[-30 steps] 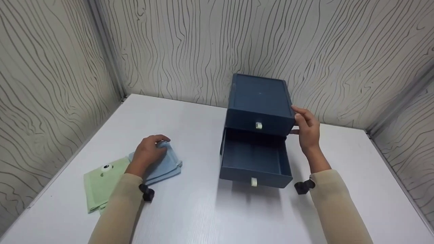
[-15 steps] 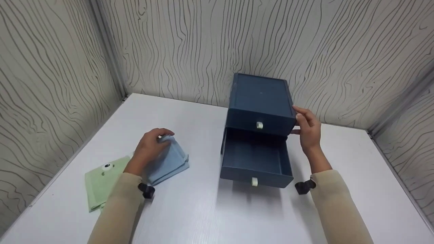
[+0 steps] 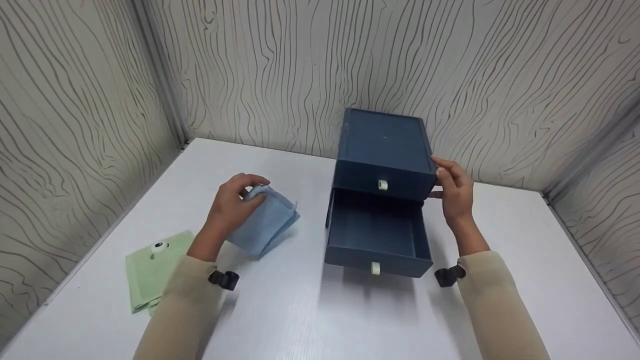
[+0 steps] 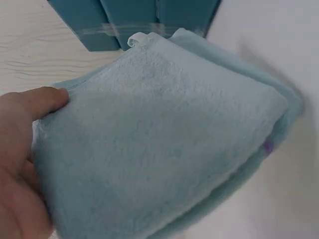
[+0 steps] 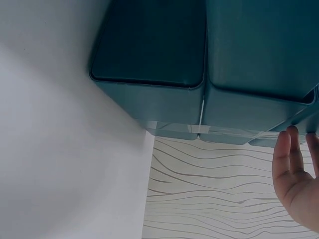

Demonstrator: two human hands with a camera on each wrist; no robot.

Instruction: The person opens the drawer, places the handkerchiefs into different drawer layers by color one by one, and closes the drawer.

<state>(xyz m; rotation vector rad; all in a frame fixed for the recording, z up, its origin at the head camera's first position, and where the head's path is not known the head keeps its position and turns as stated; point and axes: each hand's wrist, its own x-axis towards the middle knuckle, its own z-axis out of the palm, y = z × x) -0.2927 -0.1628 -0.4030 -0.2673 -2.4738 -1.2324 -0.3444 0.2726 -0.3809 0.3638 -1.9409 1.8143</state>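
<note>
My left hand (image 3: 235,202) pinches a folded light-blue towel (image 3: 265,220) by its far edge, thumb on the upper face. In the head view the towel tilts above the white table; a small loop (image 4: 137,39) shows at its edge in the left wrist view. To the right stands a dark-blue drawer unit (image 3: 387,140). Its lower drawer (image 3: 377,262) is pulled out and bare inside, while the upper one, with a pale pull tab (image 3: 382,185), is closed. My right hand (image 3: 456,195) touches the unit's right side, its fingers (image 5: 282,154) fairly straight in the right wrist view.
A folded green towel (image 3: 155,275) with an eye decoration lies at the table's left, partly behind the left sleeve (image 3: 182,305). Wood-grain patterned panels (image 3: 280,75) enclose the back and sides of the white table (image 3: 280,310).
My left hand has raised the blue towel off the table and carried it away from the green towel, rightward and toward the back. My right hand stays at the drawer unit.
</note>
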